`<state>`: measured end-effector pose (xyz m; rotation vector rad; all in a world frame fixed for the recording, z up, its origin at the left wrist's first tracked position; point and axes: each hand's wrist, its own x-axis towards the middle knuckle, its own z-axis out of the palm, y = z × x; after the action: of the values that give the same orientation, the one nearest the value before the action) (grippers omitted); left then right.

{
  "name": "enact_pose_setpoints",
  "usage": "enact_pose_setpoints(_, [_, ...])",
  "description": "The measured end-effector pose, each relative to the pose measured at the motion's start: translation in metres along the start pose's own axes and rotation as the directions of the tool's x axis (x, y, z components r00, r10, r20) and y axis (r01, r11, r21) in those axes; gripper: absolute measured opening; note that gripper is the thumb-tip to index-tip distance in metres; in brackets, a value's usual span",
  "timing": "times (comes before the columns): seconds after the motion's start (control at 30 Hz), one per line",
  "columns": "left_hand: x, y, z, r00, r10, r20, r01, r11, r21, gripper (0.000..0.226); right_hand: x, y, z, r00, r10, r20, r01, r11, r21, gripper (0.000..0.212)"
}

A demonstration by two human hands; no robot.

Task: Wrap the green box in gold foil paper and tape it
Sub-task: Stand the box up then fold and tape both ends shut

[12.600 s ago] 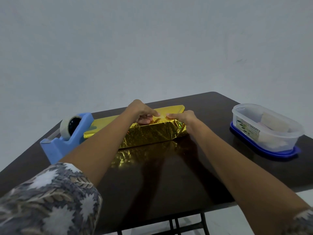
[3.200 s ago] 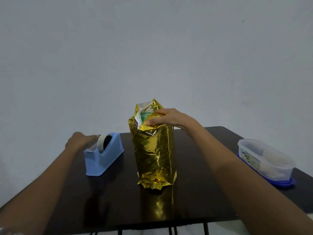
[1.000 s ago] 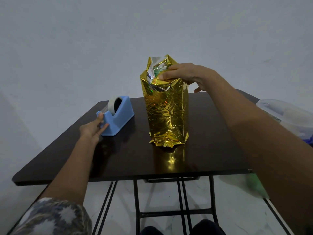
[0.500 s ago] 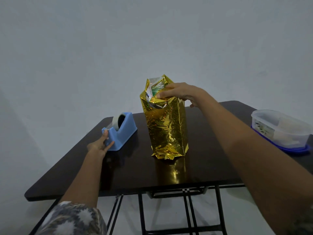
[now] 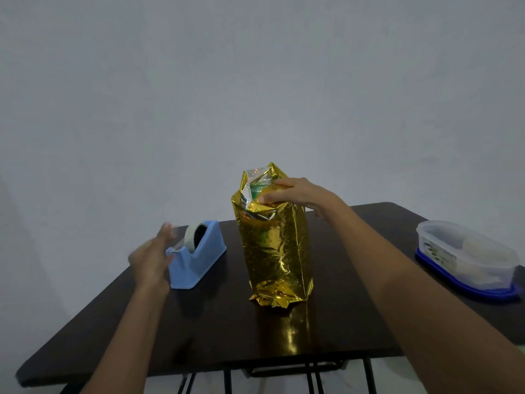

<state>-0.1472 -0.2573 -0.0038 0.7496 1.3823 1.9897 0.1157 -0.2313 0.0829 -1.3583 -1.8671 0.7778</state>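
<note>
The green box (image 5: 256, 190) stands upright on the dark table (image 5: 216, 331), wrapped in gold foil paper (image 5: 274, 251); only a sliver of green shows in the open, crumpled top end. My right hand (image 5: 298, 194) grips the top of the box and holds the folded foil flap down. The bottom foil end is folded under and crinkled. My left hand (image 5: 152, 258), motion-blurred with fingers extended, is beside the front of the blue tape dispenser (image 5: 196, 258). The tape roll (image 5: 193, 237) sits in the dispenser, a strip running down to the cutter.
A clear plastic container (image 5: 466, 254) on a blue lid sits at the table's right edge. The near table edge is close below my forearms, with black metal legs underneath. A plain pale wall stands behind.
My left hand has lifted from the dispenser's front end and is blurred in motion. My right hand still holds the foil top. The camera has tilted up slightly.
</note>
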Motion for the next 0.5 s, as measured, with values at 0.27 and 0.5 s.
enact_pose_setpoints(0.27, [-0.057, 0.104, 0.086, 0.646, 0.306, 0.699, -0.495, 0.865, 0.079, 0.002, 0.011, 0.005, 0.002, 1.0, 0.01, -0.007, -0.01, 1.0, -0.001, 0.081])
enact_pose_setpoints(0.5, [-0.053, 0.101, 0.115, 0.63, 0.243, 0.737, -0.503, 0.852, 0.149, 0.004, 0.018, 0.01, 0.003, 1.0, 0.021, -0.019, -0.021, 1.0, 0.021, 0.085])
